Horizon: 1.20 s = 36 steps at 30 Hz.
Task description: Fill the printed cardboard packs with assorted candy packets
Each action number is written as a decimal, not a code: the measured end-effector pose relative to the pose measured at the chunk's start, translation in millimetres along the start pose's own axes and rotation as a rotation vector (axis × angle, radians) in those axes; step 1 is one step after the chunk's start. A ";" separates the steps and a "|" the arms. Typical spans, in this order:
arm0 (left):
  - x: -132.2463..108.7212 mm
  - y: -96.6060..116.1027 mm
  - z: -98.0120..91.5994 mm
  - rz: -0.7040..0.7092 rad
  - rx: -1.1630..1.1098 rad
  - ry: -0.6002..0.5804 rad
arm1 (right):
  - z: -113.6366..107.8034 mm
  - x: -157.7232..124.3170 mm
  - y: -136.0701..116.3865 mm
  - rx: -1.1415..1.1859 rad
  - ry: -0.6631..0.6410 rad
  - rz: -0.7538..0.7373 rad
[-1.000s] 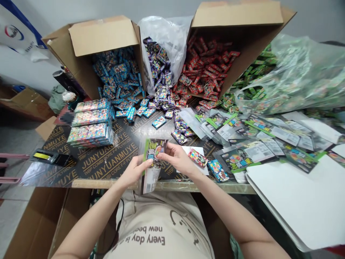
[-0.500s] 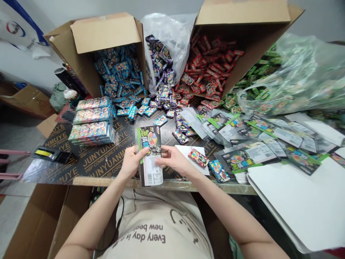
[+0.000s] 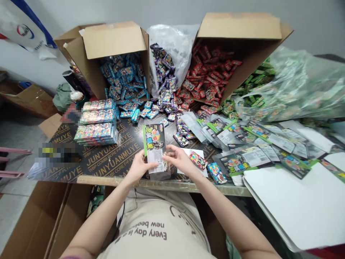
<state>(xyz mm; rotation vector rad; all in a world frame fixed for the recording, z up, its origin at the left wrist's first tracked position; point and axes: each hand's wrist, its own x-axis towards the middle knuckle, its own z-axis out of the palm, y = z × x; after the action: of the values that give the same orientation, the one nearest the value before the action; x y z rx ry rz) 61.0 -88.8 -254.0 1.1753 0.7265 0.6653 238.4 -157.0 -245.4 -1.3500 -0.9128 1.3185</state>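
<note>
A printed plastic pouch [image 3: 154,138], black and green with a white label, is held upright over the table's front edge. My left hand [image 3: 139,166] grips its lower left side, thumb across the label. At its right side, my right hand [image 3: 178,158] pinches the pouch between thumb and fingers. Just right of my hands lie a red candy packet [image 3: 198,160] on a white sheet [image 3: 183,170] and a blue candy packet [image 3: 216,173]. Purple packets [image 3: 181,139] are scattered behind the pouch.
Behind stand a carton of blue packets [image 3: 115,39], a clear bag [image 3: 183,39] of purple ones, a carton of red packets [image 3: 239,25] and a bag of green ones [image 3: 302,79]. Stacked wrapped packs [image 3: 95,131] sit left. More flat pouches [image 3: 242,158] spread right, beside a white board [image 3: 296,208].
The pouch has turned and shifted slightly right in view, with its label now higher and facing up. Both hands still grip it; the left thumb has moved down onto the label.
</note>
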 end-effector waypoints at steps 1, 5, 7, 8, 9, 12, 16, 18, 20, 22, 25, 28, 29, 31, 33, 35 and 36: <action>-0.7 2.5 -1.3 -0.004 0.001 -0.019 | -0.7 -1.7 0.0 0.012 -0.019 0.005; -0.6 14.3 -10.3 -0.078 -0.030 -0.151 | -2.4 -3.1 -0.8 0.050 -0.009 -0.008; 1.8 19.2 -13.7 -0.102 -0.032 -0.187 | -0.6 -0.2 -1.4 0.045 0.042 -0.047; 3.5 20.9 -14.6 -0.096 -0.026 -0.184 | 1.0 1.8 -1.6 0.043 0.067 -0.069; 5.3 22.0 -14.8 -0.081 -0.016 -0.168 | 2.9 3.9 -1.5 0.045 0.088 -0.087; 11.6 20.5 -14.4 -0.028 0.022 -0.067 | 8.0 9.1 0.8 0.042 0.116 -0.090; 20.7 8.6 -16.5 -0.005 0.037 0.054 | 10.5 12.5 7.0 -0.006 0.115 -0.058; 24.8 1.9 -17.9 0.012 0.037 0.134 | 10.5 13.7 9.1 -0.032 0.101 -0.077; 27.1 -3.3 -18.8 0.022 0.045 0.188 | 9.5 15.3 9.4 -0.084 0.128 -0.105; 27.0 -7.6 -19.1 -0.004 0.055 0.153 | 7.4 17.1 8.3 -0.135 0.175 -0.124; 23.8 -13.9 -20.1 -0.062 0.058 0.039 | 3.6 19.2 6.4 -0.134 0.158 -0.129; 22.6 -16.5 -23.0 -0.084 0.063 0.031 | 1.3 19.5 7.9 -0.104 0.073 -0.110; 23.5 -15.2 -24.4 -0.077 0.068 0.030 | 1.0 19.1 9.2 -0.111 0.062 -0.109; 27.3 -8.4 -27.6 -0.031 0.076 0.026 | 1.1 18.0 12.1 -0.159 0.061 -0.115; 32.4 2.2 -30.6 0.043 0.091 0.048 | 2.1 17.6 13.3 -0.204 0.033 -0.112; 36.8 12.7 -32.0 0.098 0.120 0.067 | 3.9 18.9 11.2 -0.182 -0.014 -0.112; 38.3 16.6 -31.7 0.109 0.137 0.058 | 4.8 20.3 8.7 -0.147 -0.021 -0.126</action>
<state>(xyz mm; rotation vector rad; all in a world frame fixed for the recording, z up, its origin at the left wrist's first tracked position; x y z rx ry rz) 57.6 -36.6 -250.7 1.3334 0.7706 0.7522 235.1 -138.5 -258.1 -1.3686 -1.1088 1.1897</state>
